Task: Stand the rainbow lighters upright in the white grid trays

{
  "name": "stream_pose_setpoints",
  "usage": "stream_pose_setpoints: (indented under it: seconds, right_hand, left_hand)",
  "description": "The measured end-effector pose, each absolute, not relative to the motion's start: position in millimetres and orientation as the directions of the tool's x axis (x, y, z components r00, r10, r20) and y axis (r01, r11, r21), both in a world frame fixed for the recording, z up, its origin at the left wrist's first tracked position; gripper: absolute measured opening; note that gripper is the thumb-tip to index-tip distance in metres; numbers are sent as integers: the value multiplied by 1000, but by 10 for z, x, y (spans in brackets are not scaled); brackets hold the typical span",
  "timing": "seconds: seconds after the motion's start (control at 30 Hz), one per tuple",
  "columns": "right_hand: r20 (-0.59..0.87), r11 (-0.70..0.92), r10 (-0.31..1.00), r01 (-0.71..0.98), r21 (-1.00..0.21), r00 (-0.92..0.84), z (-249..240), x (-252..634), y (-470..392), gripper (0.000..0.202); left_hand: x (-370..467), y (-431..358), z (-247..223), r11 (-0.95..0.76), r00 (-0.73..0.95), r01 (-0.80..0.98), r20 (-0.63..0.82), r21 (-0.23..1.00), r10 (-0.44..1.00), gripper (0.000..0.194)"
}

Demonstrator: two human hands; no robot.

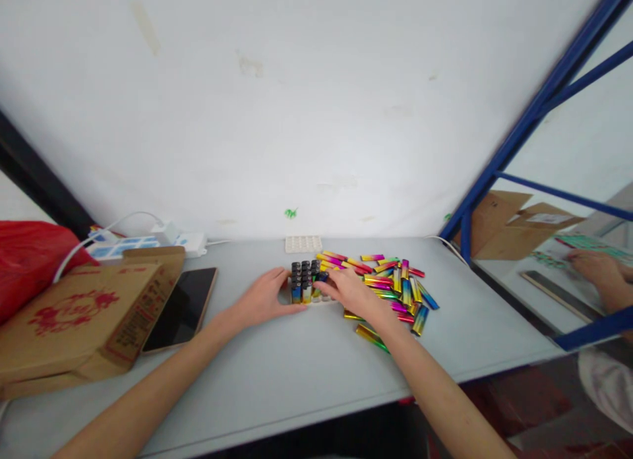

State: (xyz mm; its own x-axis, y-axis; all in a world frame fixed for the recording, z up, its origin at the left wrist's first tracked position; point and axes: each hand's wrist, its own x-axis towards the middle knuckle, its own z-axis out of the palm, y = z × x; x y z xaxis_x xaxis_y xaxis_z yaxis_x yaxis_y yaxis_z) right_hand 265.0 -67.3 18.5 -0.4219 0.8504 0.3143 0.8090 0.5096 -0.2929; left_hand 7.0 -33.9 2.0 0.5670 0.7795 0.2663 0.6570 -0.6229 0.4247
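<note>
A white holed tray [324, 300] sits on the table in front of me, with rows of upright, black-topped tubes [305, 272] that look like lighters. My left hand [267, 295] grips the tray's left side, its thumb along the front edge. At the right part of the tray, the fingers of my right hand [349, 289] pinch a dark-topped tube [324, 275], mostly hidden by the hand. Right of that hand lies a loose heap of shiny rainbow metallic tubes [405, 291], some partly behind my right wrist.
Against the wall stands a second white holed tray [303, 244]. To the left are a dark-screened tablet [182, 307], a cardboard box [74, 314], a red bag [34, 261] and a power strip [192, 243]. A blue frame [514, 129] borders the right; beyond it another person's hand [596, 264] shows.
</note>
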Motion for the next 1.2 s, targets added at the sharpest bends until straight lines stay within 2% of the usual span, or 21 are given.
stream_pose_setpoints:
  seconds: [0.07, 0.13, 0.3, 0.37, 0.43, 0.53, 0.6, 0.8, 1.07, 1.2]
  right_hand:
    - [294, 526, 840, 819, -232, -456, 198, 2644, -694, 36]
    - [253, 538, 838, 810, -233, -484, 222, 2648, -711, 35]
    - [227, 540, 839, 708, -456, -494, 363, 2796, -706, 32]
    - [274, 510, 859, 680, -527, -432, 440, 2934, -688, 35]
    - [360, 457, 885, 698, -552, -296, 512, 3116, -656, 40]
    - [463, 376, 880, 751, -542, -106, 587, 3441, -559, 35]
    - [463, 337, 884, 782, -525, -71, 609, 3655, -459, 27]
    - [309, 314, 934, 832, -458, -183, 476, 4044, -186, 8]
    - [176, 295, 954, 876, -381, -245, 165, 4007, -237, 16]
    - [153, 290, 956, 894, -342, -252, 122, 3988, -212, 15]
  left_hand:
    - [69, -337, 21, -626, 566, 655, 274, 424, 778, 58]
    - [66, -334, 18, -624, 565, 653, 273, 429, 779, 58]
    - [52, -325, 3, -616, 562, 662, 261, 428, 785, 59]
    - [46, -327, 2, -623, 570, 654, 262, 429, 779, 58]
    - [43, -331, 7, -626, 573, 650, 265, 431, 776, 58]
    - [44, -336, 19, -625, 570, 650, 267, 432, 777, 58]
    - [46, -336, 29, -624, 569, 650, 266, 434, 778, 58]
    - [60, -340, 71, -615, 562, 646, 263, 453, 784, 57]
    - [62, -344, 64, -594, 540, 639, 264, 490, 799, 56]
    - [61, -349, 68, -599, 553, 655, 248, 460, 795, 59]
